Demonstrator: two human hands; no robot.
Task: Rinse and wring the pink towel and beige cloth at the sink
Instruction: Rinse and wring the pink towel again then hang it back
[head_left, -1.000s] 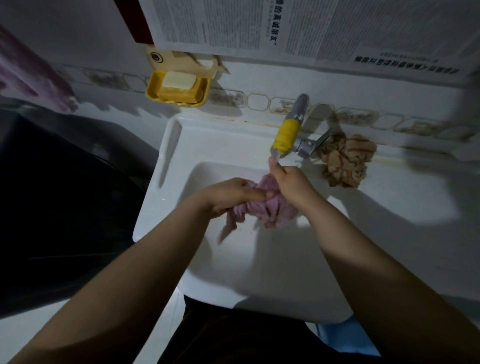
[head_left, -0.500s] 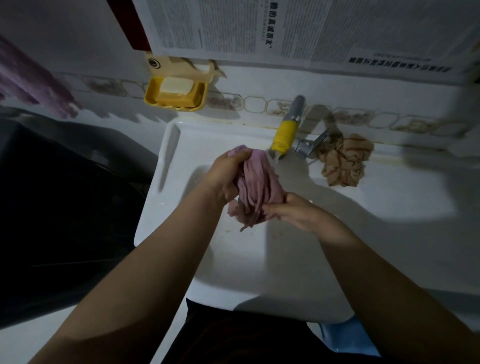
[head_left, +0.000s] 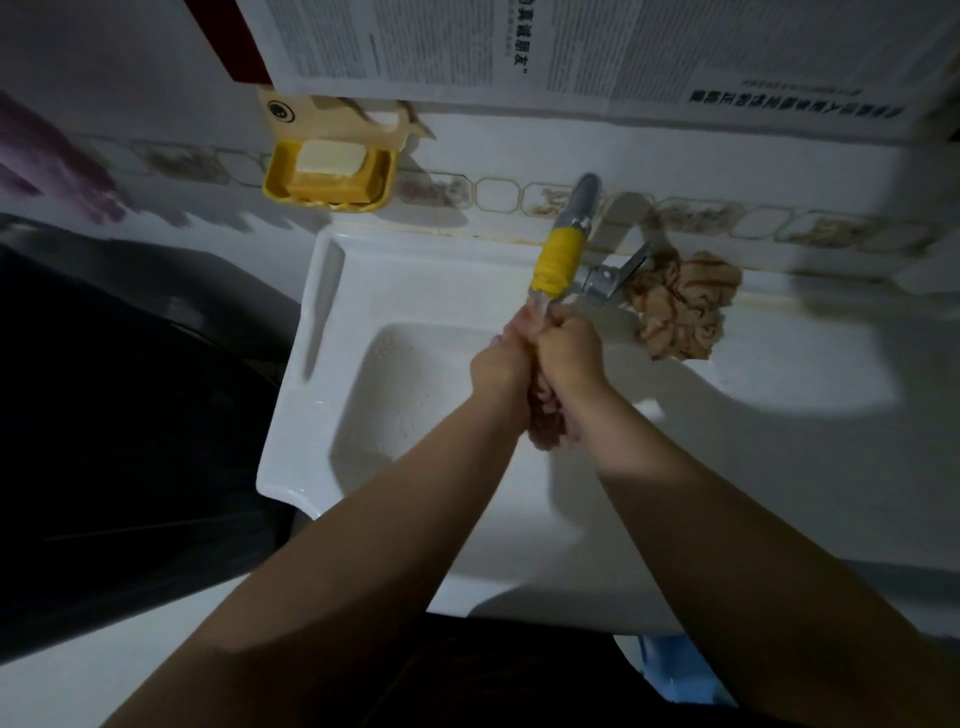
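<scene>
Both hands are pressed together over the white sink (head_left: 415, 291), right under the yellow-wrapped tap (head_left: 558, 260). My left hand (head_left: 501, 364) and my right hand (head_left: 569, 353) squeeze the pink towel (head_left: 545, 421) between them. Only a bunched strip of the towel shows below and between the palms. The beige cloth (head_left: 680, 306) lies crumpled on the sink ledge to the right of the tap, apart from both hands.
A yellow soap dish (head_left: 327, 176) with a bar of soap hangs on the wall at the back left. Newspaper (head_left: 571, 47) covers the wall above. The metal tap handle (head_left: 615, 275) sticks out beside the beige cloth. A dark surface lies left of the sink.
The hands have come together and closed around the towel, which was draped loosely over the left hand half a second ago. Both hands have moved up under the tap spout.
</scene>
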